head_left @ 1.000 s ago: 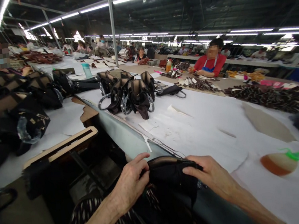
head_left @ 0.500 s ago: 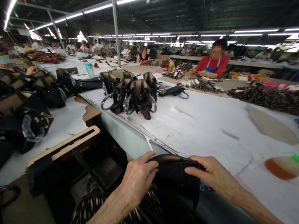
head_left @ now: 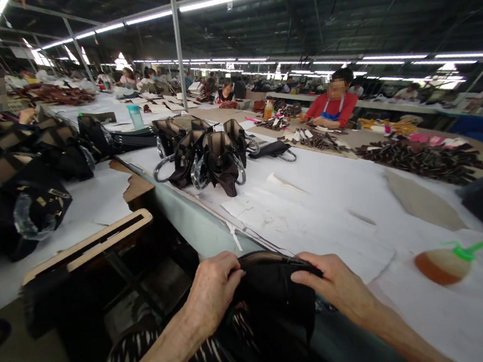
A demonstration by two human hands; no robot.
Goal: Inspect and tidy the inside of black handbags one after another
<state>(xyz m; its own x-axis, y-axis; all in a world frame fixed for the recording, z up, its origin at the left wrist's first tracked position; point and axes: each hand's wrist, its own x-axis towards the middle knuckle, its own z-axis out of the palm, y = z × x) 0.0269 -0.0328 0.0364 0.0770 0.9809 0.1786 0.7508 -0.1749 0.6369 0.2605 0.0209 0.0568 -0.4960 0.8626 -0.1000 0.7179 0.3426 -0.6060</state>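
A black bag (head_left: 278, 295) lies over my lap against the table edge, its rim arched upward between my hands. My left hand (head_left: 215, 288) pinches the left end of that rim, fingers curled over it. At the rim's right end, my right hand (head_left: 335, 281) grips with the thumb on the near side and the fingers behind. The lower part of the bag is dark and hard to make out.
Dark bags (head_left: 218, 157) stand on the white-covered table (head_left: 308, 214). A bottle of amber liquid (head_left: 444, 265) is at right, a wooden-edged frame (head_left: 111, 240) at left. A person in red (head_left: 333, 103) sits across; another is far left.
My left hand's fingers have curled down closer onto the rim, and the hand sits slightly further left. The right hand keeps its hold. The whole view has shifted a little.
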